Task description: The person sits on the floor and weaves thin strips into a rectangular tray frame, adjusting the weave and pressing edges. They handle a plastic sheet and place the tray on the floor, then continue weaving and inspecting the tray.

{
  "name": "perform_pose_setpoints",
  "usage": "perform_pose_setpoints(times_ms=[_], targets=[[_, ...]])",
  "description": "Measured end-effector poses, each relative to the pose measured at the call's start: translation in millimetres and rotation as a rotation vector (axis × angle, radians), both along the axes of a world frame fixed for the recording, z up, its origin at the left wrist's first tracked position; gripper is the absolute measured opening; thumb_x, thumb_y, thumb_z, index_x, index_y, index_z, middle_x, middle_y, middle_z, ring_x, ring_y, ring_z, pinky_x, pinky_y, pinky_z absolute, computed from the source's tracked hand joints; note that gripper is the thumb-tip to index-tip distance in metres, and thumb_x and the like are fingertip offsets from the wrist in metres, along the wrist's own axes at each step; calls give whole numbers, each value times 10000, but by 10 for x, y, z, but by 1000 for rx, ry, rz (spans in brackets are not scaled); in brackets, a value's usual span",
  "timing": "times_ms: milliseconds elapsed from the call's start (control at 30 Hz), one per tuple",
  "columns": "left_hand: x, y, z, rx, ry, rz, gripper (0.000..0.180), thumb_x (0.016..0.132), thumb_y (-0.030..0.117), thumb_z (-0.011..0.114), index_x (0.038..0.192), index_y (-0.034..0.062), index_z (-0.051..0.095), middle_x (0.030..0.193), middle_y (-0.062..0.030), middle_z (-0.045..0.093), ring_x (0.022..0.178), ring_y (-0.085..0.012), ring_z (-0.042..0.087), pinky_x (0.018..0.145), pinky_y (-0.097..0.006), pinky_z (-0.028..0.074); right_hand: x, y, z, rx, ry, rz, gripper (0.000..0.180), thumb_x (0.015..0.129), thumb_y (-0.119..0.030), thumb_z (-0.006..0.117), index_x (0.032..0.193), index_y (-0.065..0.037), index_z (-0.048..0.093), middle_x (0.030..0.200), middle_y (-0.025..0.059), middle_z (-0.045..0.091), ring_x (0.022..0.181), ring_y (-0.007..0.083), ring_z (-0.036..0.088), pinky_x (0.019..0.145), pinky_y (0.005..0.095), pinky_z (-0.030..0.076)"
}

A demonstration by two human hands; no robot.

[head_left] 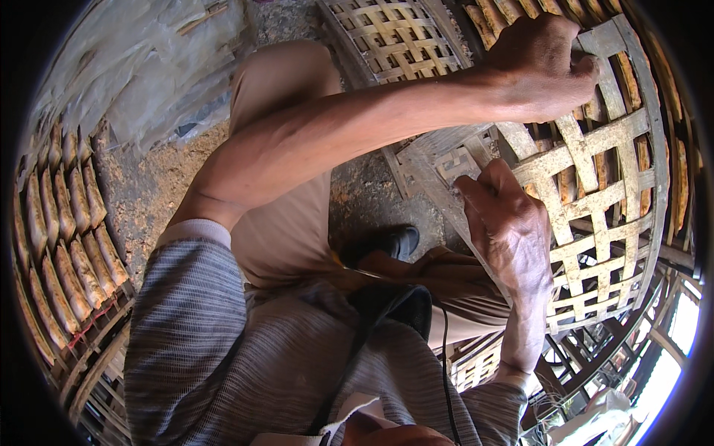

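A woven bamboo rack (pixel 595 141) with a wooden frame stands tilted at my right side. My left arm reaches across my body, and my left hand (pixel 547 70) is closed on the rack's far upper part. Nearer to me, my right hand (pixel 509 227) is closed at the wooden edge on the rack's left side. The fingertips of both hands are partly hidden. Behind the rack's open weave, several long brown pieces (pixel 680 182) show through.
Another woven bamboo rack (pixel 394 37) lies ahead. To the left, long brown pieces (pixel 74 275) lie in rows on slats. Crumpled clear plastic sheeting (pixel 160 63) covers the far left. Crumbs are scattered over the floor (pixel 152 186); my black shoe (pixel 401 241) rests below.
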State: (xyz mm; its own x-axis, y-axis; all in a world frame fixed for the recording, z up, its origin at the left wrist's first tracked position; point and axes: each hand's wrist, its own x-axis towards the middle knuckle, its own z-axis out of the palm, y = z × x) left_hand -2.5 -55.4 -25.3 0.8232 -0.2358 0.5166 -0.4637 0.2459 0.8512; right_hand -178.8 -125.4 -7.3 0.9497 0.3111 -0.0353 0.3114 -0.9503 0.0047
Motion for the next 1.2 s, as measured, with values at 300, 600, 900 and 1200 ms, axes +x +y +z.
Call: perform_pose_setpoints(times_ms=[300,600,900,1200], targets=[[-15,18,7,-1,3,-3,314,959,230,636,947,-78,692,594,-133,653,570,-272,692,670,-442,598,38,-72,97,256,-18,95,224,805,56,759,1000,-54,755,967,92,698,718,262,757,581,389,622],[-34,39,11,-115,50,-111,289,954,218,640,911,-65,682,615,-140,686,574,-241,716,637,-406,605,-75,-45,-4,62,-55,7,226,868,58,724,1043,-83,753,889,80,690,630,262,712,541,389,557],[-34,36,29,-72,43,-96,295,956,232,637,874,-49,672,649,-164,709,606,-268,731,684,-422,610,-59,-60,-24,117,14,-14,180,890,30,748,1048,-56,747,874,95,705,667,279,728,577,405,566],[-11,-18,7,-35,8,-5,356,934,270,656,842,-73,674,674,-242,680,644,-346,726,703,-466,590,-44,11,-56,28,51,12,130,902,-1,759,1018,-55,736,873,95,690,636,302,708,555,406,573]])
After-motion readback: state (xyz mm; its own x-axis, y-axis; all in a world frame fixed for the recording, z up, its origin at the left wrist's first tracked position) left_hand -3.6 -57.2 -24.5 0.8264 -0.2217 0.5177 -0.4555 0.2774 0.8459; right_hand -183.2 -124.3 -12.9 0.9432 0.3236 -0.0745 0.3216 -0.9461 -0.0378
